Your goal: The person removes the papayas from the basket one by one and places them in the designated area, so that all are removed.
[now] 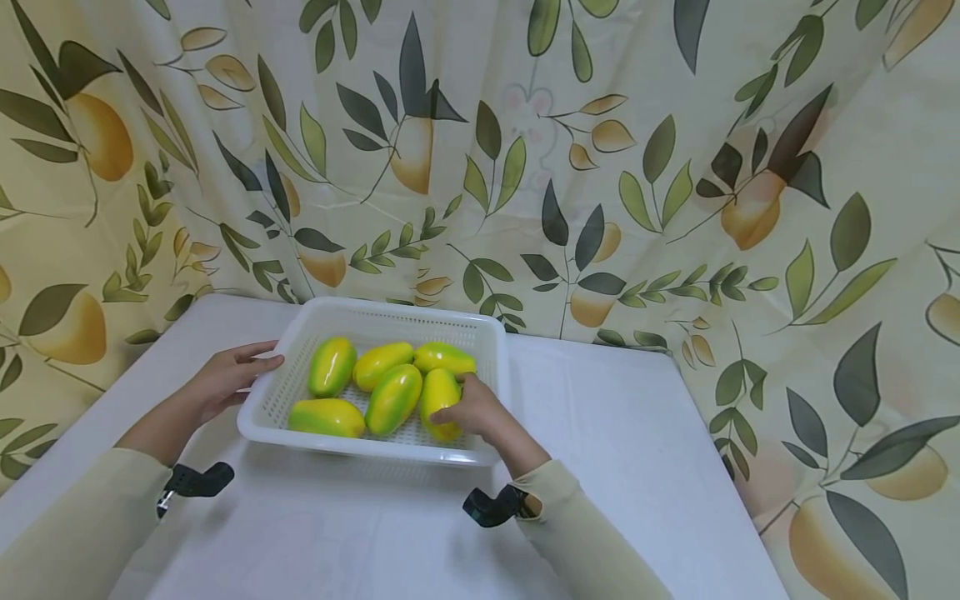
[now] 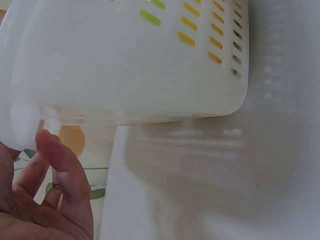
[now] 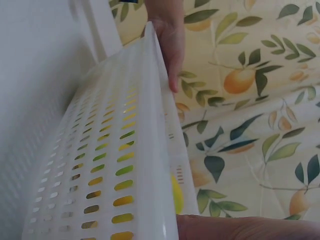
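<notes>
Right hand clamped on mango, right end of basket, long axis along basket's short side; left hand pinches left rim.

I see soft light glinting on the mangoes; the basket throws a blurry shadow over the counter, and both wrist views are dimmer.
</notes>
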### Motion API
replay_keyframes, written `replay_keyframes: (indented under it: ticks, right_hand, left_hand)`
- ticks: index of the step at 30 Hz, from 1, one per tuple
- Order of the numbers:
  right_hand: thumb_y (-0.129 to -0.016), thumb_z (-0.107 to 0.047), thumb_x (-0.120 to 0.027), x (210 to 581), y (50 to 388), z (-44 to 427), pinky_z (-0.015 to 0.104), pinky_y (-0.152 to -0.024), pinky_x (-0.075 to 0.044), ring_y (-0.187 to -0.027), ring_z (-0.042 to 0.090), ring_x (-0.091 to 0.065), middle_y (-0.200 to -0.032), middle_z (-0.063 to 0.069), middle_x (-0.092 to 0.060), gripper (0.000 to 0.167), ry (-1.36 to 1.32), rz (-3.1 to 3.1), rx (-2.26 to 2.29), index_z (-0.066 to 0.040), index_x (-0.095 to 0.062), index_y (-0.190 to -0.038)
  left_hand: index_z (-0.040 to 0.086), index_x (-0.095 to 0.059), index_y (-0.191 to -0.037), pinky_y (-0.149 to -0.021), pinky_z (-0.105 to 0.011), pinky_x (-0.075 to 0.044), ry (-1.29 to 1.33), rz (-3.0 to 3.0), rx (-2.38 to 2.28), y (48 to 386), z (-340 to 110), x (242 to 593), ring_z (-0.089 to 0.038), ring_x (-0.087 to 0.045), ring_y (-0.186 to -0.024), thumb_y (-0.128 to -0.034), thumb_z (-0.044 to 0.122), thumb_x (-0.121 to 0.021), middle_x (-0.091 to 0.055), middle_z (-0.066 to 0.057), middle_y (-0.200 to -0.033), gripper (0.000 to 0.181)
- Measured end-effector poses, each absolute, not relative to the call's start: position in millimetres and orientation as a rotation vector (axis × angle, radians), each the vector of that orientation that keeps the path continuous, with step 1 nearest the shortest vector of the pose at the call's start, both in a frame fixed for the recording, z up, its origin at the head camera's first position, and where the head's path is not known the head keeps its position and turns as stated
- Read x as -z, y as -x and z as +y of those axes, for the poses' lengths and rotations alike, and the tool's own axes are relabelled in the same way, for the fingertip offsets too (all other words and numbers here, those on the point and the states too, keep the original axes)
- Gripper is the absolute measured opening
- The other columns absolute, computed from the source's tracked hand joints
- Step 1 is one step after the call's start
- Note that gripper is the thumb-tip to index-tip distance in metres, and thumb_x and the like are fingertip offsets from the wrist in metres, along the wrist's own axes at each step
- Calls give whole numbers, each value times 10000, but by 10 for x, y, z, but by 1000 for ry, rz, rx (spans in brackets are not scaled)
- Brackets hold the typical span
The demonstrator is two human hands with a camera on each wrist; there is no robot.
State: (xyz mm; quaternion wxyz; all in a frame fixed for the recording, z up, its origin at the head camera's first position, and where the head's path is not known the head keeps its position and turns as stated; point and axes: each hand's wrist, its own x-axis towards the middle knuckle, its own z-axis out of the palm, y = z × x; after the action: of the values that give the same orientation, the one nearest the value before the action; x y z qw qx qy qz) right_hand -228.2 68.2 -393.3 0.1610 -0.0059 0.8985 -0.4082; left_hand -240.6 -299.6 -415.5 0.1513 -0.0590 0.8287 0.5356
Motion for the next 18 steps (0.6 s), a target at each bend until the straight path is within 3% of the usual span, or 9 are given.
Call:
replay_keyframes:
  ticks: [8, 18]
  right_hand:
    - [-719, -114, -839, 3886, 2319, 720, 523, -997, -504, -1112, 328, -544, -1331, 200, -527, 886, 51, 2530, 1178, 18, -362, -1454]
    - [-701, -126, -847, 3806, 2349, 785, 475, -962, -539, -1037, 301, -575, -1217, 191, -577, 836, 82, 2511, 1163, 54, -413, -1392]
  left_hand:
    - [121, -197, -1572, -979, -463, -542, 173, 2379, -1539, 2414, -3005, 4167, -360, -562, -1237, -964, 512, -545, -381, -265, -1498, 802]
    - [128, -211, -1571, -943, -422, -565, 185, 2383, -1539, 2420, -3000, 4185, -349, -568, -1231, -965, 513, -544, -394, -258, -1492, 791]
